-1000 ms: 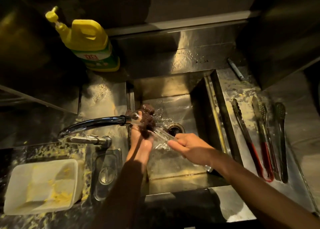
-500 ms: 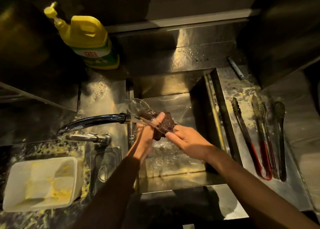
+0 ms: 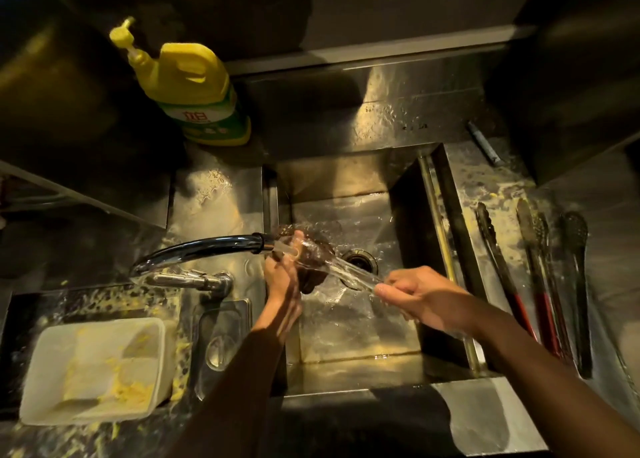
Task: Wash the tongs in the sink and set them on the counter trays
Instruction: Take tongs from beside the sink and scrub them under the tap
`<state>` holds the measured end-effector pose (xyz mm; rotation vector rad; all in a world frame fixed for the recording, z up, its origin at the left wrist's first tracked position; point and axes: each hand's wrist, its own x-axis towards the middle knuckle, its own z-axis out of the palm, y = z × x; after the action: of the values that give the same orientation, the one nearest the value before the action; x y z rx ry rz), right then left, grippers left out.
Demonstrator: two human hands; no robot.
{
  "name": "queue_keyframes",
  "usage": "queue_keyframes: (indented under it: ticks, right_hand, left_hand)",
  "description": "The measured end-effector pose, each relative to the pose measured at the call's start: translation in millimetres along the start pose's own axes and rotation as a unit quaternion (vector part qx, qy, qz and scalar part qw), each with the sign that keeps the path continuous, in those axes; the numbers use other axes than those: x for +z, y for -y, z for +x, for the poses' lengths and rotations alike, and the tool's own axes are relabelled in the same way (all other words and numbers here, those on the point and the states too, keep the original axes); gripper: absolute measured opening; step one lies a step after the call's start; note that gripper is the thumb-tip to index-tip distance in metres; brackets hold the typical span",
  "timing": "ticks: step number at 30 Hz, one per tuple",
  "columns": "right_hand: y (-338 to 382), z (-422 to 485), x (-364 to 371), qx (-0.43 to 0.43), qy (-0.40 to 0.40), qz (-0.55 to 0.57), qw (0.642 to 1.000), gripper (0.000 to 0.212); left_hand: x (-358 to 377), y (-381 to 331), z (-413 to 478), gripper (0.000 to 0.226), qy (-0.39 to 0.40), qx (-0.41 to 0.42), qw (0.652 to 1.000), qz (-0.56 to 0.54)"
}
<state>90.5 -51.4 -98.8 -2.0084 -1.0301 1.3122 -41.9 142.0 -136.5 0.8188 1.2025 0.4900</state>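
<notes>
Over the steel sink (image 3: 346, 177) my right hand (image 3: 420, 294) grips one end of a clear pair of tongs (image 3: 349, 272) that slants up-left under the running tap. My left hand (image 3: 282, 277) holds a dark brown scrub pad (image 3: 313, 255) wrapped round the tongs' far end, right at the faucet spout (image 3: 207, 246). Water splashes over the pad and tongs. Three more tongs lie on the counter tray (image 3: 502, 187) right of the sink: one dark with a red handle (image 3: 498, 267), one red-handled (image 3: 538, 277) and one all dark (image 3: 578, 284).
A yellow dish-soap bottle (image 3: 194, 90) stands behind the sink at left. A white plastic tub (image 3: 93, 371) smeared with yellow residue sits front left beside a small steel lidded pan (image 3: 221, 339). A pen-like object (image 3: 483, 144) lies at the back right. The drain (image 3: 358, 260) shows.
My left hand slid the pad back up the tongs toward the faucet. My right hand pulled back to the right, so more of the clear tongs shows between the hands.
</notes>
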Motion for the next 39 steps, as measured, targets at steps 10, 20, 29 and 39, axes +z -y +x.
queue_keyframes:
  ticks: [10, 20, 29, 39]
  right_hand:
    - [-17, 10, 29, 0.007, -0.124, 0.062, 0.99, 0.065]
    - [-18, 20, 21, 0.004, -0.016, -0.029, 0.999, 0.067]
    - [-14, 44, 22, 0.024, -0.036, -0.17, 0.984, 0.073]
    - [-20, 13, 31, 0.067, -0.186, -0.272, 0.942, 0.051]
  left_hand:
    - [-10, -6, -3, 0.028, 0.104, -0.132, 0.973, -0.156]
    - [-17, -7, -5, 0.02, 0.173, -0.134, 0.972, -0.087]
    - [-6, -9, -1, 0.02, -0.001, 0.004, 0.996, 0.09]
    - [-22, 18, -15, 0.047, -0.08, -0.024, 0.996, 0.03]
